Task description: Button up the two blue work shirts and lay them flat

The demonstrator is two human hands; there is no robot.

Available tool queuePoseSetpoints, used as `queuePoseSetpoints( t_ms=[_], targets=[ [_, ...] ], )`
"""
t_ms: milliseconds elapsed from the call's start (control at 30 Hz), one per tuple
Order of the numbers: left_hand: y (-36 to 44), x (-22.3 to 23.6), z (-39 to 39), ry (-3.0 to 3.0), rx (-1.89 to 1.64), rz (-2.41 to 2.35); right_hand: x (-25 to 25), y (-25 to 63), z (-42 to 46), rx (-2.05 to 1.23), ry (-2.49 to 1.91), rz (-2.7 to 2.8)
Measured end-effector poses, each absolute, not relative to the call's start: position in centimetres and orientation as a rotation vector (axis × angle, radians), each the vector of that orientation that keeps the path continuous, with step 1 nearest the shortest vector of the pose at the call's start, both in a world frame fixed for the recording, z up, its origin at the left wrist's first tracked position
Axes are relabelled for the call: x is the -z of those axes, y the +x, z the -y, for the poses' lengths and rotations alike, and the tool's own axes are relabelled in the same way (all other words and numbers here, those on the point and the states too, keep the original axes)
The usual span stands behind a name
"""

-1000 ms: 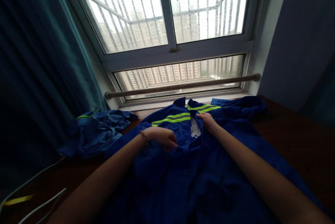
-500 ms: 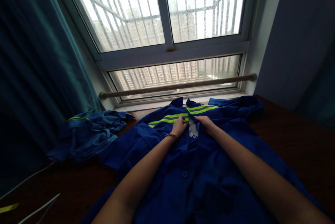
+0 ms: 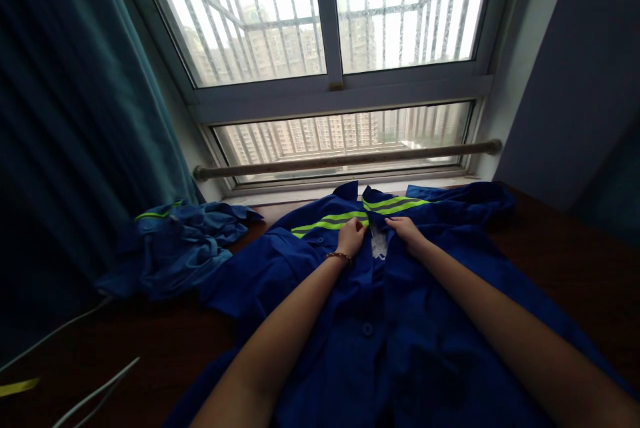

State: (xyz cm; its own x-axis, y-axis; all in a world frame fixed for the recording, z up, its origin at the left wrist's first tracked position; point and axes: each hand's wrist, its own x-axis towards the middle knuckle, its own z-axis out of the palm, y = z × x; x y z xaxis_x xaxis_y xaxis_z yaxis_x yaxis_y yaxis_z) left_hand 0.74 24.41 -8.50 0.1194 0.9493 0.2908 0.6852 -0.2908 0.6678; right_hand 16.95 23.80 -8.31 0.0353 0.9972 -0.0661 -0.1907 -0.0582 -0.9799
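A blue work jacket (image 3: 330,321) with yellow-green and grey reflective stripes lies spread out, its collar toward the window. My left hand (image 3: 352,237), with a beaded bracelet at the wrist, is closed on the left front edge just below the stripe. Opposite it, my right hand (image 3: 404,231) pinches the other front edge. Between the two edges is a gap where a white patch of lining or label (image 3: 379,243) shows. Lower on the front sits a round button (image 3: 367,329). Whether a button is between my fingers I cannot tell.
A crumpled blue garment (image 3: 185,248) with a green stripe lies at the left, by the curtain (image 3: 90,95). White cables (image 3: 97,391) and a yellow strip (image 3: 19,387) are on the dark wooden surface (image 3: 165,348). Behind stands a barred window with a metal rail (image 3: 345,160).
The view has shifted slightly, so everything sits a little farther right. My left fingers have curled more tightly at the jacket edge. The right hand keeps its pinch.
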Motion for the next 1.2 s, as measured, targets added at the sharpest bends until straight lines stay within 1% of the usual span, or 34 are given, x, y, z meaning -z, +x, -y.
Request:
queuePoseSetpoints(
  t_ms=[167, 367, 433, 500, 567, 600, 733, 833, 900, 1033, 1100, 1200],
  targets=[
    [0.9, 8.6, -24.4, 1.843, -1.028, -1.444, 7.5, 17.0, -23.7, -1.36, -1.118, 0.898],
    [1.0, 8.7, -24.6, 1.718, -1.07, -1.355, 6.4, 16.9, -22.7, -1.434, -1.094, 0.911],
    [0.9, 8.8, -24.7, 1.708, -1.08, -1.342, 6.5, 16.8, -22.5, -1.424, -1.086, 0.998],
    [0.8, 8.9, -24.8, 1.705, -1.089, -1.338, 6.7, 16.6, -22.3, -1.369, -1.114, 1.2],
    [0.7, 9.0, -24.9, 1.706, -1.1, -1.342, 6.9, 16.1, -22.1, -1.215, -1.168, 1.515],
    [0.6, 9.0, -25.0, 1.707, -1.107, -1.347, 7.0, 15.8, -21.9, -1.083, -1.203, 1.677],
    [0.5, 9.2, -25.4, 1.688, -1.114, -1.345, 7.1, 14.1, -20.3, -0.344, -1.426, 2.124],
    [0.6, 9.2, -25.6, 1.623, -1.103, -1.319, 7.0, 13.2, -19.0, 0.019, -1.599, 2.276],
    [0.8, 9.0, -25.6, 1.581, -1.094, -1.297, 6.9, 13.1, -18.5, 0.137, -1.621, 2.313],
    [1.0, 8.7, -25.4, 1.529, -1.095, -1.249, 6.7, 13.3, -18.3, 0.25, -1.55, 2.299],
    [1.1, 8.6, -25.3, 1.492, -1.112, -1.241, 6.6, 13.3, -18.4, 0.242, -1.558, 2.269],
    [1.1, 8.6, -25.2, 1.427, -1.133, -1.231, 6.7, 13.2, -18.6, 0.174, -1.682, 2.238]
  ],
)
